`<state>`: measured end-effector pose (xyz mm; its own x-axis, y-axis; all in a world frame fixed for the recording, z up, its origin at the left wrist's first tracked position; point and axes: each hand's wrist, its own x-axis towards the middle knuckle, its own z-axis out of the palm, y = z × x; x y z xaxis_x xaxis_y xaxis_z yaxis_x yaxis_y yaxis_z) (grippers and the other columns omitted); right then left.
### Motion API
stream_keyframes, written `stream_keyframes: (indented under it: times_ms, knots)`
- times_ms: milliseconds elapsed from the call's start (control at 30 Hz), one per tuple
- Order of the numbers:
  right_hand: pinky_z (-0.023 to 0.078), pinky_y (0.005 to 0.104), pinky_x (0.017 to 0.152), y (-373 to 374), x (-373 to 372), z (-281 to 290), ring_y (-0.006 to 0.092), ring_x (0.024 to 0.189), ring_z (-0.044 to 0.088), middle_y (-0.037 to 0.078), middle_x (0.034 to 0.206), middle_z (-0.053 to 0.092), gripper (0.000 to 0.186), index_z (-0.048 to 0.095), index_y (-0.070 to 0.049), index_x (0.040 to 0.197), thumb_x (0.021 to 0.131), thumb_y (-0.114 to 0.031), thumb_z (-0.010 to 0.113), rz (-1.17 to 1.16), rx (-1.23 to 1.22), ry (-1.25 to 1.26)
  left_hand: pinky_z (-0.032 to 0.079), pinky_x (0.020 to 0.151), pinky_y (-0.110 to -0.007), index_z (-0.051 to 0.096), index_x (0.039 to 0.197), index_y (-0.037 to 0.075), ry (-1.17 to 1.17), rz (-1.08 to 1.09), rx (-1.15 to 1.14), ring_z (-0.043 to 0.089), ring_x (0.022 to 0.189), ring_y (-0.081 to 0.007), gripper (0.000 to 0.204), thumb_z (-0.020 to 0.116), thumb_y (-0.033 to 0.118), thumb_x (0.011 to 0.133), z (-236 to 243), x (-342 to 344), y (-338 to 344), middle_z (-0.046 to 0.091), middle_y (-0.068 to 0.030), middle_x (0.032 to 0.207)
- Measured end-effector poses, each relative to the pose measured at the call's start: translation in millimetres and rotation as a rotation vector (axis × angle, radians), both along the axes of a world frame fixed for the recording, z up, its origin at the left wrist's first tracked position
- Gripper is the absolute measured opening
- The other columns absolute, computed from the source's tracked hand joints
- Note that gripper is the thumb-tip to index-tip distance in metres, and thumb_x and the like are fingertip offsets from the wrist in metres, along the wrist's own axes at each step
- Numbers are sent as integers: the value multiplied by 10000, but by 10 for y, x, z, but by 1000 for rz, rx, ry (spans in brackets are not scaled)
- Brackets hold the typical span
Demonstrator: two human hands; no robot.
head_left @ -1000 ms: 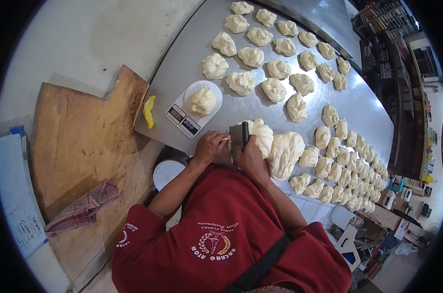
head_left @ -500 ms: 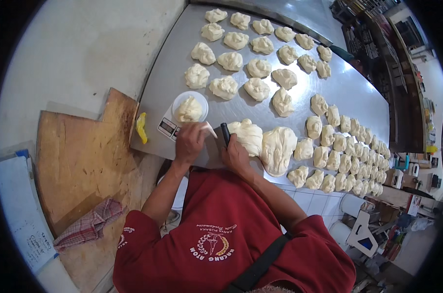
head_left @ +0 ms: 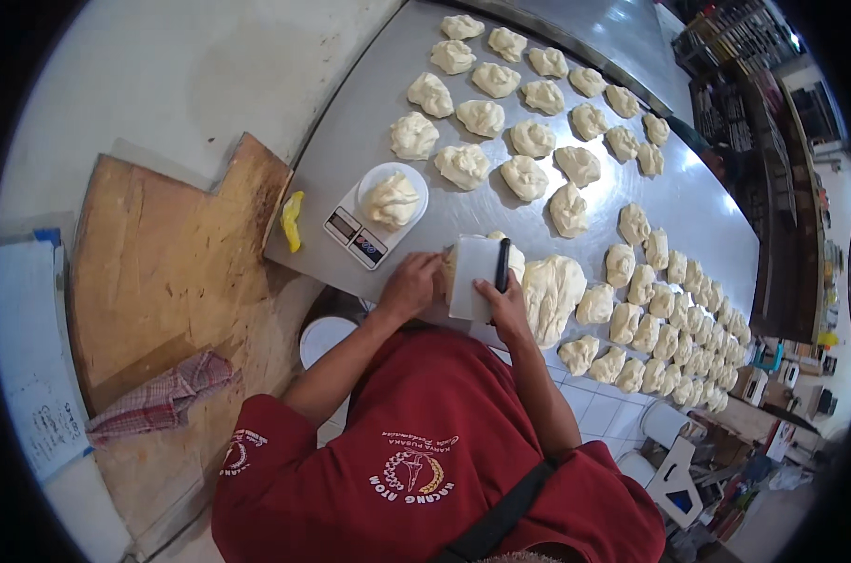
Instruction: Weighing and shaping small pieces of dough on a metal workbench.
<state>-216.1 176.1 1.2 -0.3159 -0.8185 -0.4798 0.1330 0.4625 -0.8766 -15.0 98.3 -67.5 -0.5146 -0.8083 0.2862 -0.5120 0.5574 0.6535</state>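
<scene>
My right hand (head_left: 507, 308) is wrapped round a dough scraper (head_left: 472, 281) with a pale flat blade and a black handle. The blade covers much of a big dough lump (head_left: 516, 262). At the left edge of that lump, my left hand (head_left: 414, 287) has its fingers bent in on the dough, the fingertips partly hidden. A second large dough mass (head_left: 552, 296) lies just right of the scraper. Ahead of my left hand stands a white digital scale (head_left: 358, 223), carrying a dough piece (head_left: 393, 200) on its round plate.
Several rows of dough pieces (head_left: 532, 137) cover the far part of the steel table (head_left: 336, 141). Smaller pieces (head_left: 624, 321) sit close together on the right. A yellow crumpled item (head_left: 291, 221) lies at the left table edge, near a wooden board (head_left: 177, 244) and a checked cloth (head_left: 167, 399).
My left hand has moved from beside the scale, where it held a small pale scrap, to the dough lump. The scraper has turned, its blade now over the lump. The view has shifted slightly.
</scene>
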Motion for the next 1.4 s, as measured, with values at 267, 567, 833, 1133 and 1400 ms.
stream_keyframes:
  times_ms: [267,567,833,1133,1400]
  knots:
    - [572,328,782,91,-52,-21,244,885,683,181,1103,705,437,589,27,1300,950,-175,756,54,63,-10,539,946,-406,733,1153,29,-69,31,113,622,1025,-343,272,647,66,898,-163,-78,8,671,-132,1119]
    - [574,324,774,13,21,-57,244,866,692,179,1065,707,409,583,40,1270,954,-163,747,108,49,62,532,927,-392,768,1085,56,-22,4,103,618,1050,-329,227,647,55,892,-90,41,53,673,-110,1151]
    - [554,349,792,-214,27,-19,252,885,672,185,1074,700,426,569,55,1258,950,-179,746,56,-11,90,481,958,-437,798,1099,100,-139,273,-349,598,1036,-300,272,713,137,843,644,-14,-652,670,-76,1112]
    - [547,349,782,-818,202,-85,249,850,653,169,1017,687,420,574,46,1241,941,-191,749,126,-31,166,413,939,-426,769,945,148,-360,146,-359,571,1028,-242,95,699,173,885,599,154,-1308,673,-36,1028]
    - [549,356,750,-1063,607,-113,244,827,655,173,1007,685,423,571,43,1230,937,-200,753,60,-93,-57,475,881,-411,756,960,104,-84,291,-182,631,901,-257,89,712,181,946,737,177,-1036,725,-45,942]
